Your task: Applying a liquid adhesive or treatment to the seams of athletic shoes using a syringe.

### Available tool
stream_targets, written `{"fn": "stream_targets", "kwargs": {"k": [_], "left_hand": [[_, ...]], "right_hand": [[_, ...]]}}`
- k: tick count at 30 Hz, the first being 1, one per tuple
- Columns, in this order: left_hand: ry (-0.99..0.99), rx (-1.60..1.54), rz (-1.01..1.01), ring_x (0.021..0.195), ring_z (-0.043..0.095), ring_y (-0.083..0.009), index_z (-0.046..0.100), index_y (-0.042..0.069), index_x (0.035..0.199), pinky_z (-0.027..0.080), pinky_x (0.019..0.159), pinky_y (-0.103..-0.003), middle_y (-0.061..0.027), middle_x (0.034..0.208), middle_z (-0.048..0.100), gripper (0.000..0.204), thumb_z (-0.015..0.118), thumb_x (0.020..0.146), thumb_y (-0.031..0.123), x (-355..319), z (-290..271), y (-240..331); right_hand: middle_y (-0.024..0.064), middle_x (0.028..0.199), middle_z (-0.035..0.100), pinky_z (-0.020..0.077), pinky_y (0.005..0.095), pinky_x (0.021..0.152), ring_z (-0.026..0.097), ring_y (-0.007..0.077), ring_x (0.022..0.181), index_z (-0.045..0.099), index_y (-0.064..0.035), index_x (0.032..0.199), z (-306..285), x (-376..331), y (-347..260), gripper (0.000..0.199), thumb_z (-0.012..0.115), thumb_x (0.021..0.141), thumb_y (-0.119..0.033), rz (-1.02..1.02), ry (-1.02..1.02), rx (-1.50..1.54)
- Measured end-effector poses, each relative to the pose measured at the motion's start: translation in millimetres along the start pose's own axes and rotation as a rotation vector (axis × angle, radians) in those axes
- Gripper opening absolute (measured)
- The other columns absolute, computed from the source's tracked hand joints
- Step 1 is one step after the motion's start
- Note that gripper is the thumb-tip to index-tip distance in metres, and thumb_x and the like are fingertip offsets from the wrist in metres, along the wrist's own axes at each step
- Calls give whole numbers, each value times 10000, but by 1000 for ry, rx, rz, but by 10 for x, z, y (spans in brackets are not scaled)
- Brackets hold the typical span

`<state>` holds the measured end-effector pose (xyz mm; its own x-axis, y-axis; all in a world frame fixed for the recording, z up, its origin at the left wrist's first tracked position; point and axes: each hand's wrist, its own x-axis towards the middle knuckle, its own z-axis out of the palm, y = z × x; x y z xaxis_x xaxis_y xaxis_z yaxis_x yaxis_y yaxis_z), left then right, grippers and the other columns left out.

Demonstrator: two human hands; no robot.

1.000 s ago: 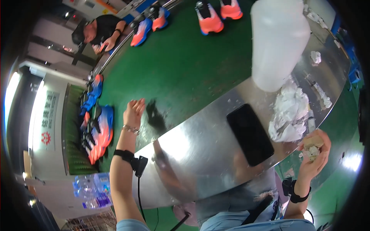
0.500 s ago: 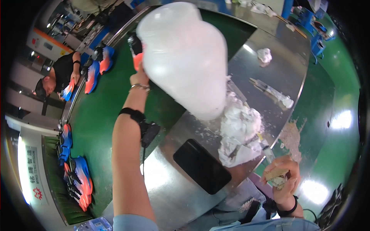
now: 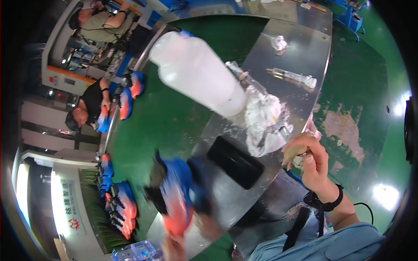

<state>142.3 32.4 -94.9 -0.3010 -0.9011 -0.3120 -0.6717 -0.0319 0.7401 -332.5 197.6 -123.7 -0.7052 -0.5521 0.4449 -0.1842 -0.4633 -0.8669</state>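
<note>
My left hand (image 3: 174, 248) is at the lower edge, smeared by motion, gripping an orange and blue running shoe (image 3: 176, 191). A second dark blue shape beside the shoe is too blurred to make out. My right hand (image 3: 314, 163) is curled near the table's right edge around a crumbly beige lump (image 3: 294, 153). Close to it lies a heap of crumpled white tissue (image 3: 263, 117). Left of the heap stands a large translucent white plastic jug (image 3: 196, 71). Between the jug and my right hand, a black smartphone (image 3: 236, 162) rests on the metal tabletop.
Clear brush-like bottles (image 3: 291, 77) and a small tissue wad (image 3: 278, 43) lie at the far right of the table. More running shoes line the left belt edge (image 3: 124, 204), where a person (image 3: 89, 104) handles one. A blue plastic packet (image 3: 135, 251) sits at lower left.
My left hand has come back from beside the jug toward me, bringing the running shoe. My right hand, still round the beige lump, appears higher as the view shifted.
</note>
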Motion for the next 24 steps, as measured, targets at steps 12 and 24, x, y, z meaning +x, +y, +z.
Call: {"fn": "stream_targets", "kwargs": {"k": [12,24], "left_hand": [[361,-426,-73,1004,505,-244,390,18,1242,426,890,-344,-113,1154,496,471,530,871,273,-1436,145,-449],[466,-135,1105,752,548,-233,480,-51,1007,430,699,-326,-152,840,570,593,627,736,456,89,509,1442]], "right_hand": [[41,750,547,423,202,519,521,91,598,494,-23,1066,408,-139,-101,265,342,948,-207,182,178,-67],[166,759,534,412,263,384,532,214,511,445,-43,993,786,-341,-1190,685,183,829,-654,159,-210,495]]}}
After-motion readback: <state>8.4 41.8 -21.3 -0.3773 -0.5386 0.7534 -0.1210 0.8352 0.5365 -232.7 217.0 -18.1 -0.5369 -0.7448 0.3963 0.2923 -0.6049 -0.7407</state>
